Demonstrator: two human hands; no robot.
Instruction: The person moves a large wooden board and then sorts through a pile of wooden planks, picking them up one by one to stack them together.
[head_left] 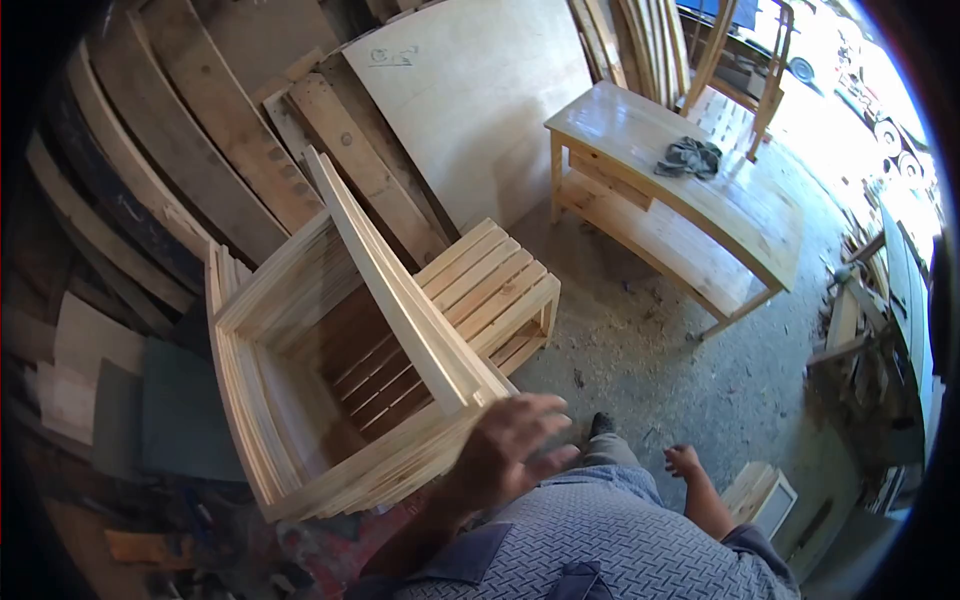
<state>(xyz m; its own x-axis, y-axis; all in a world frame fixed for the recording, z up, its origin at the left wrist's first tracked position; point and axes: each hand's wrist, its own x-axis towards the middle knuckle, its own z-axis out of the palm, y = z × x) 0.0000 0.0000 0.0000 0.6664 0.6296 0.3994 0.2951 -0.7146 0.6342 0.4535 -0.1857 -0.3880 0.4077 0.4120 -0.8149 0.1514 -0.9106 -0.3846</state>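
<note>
pale rail point(388, 280) — slanting lengthwise, near end toward the left hand point(510, 445)

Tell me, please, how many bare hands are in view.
2: the left hand is beside the near corner of the stacked wooden frames, and the right hand is above the floor.

Shirt point(610, 530): grey-blue, light interlocking zigzag pattern
Panel point(472, 556): dark, plain, shirt's left side
Right sleeve point(757, 546): dark edge
Trousers point(609, 452): greyish
Shoe point(602, 424): dark
</note>
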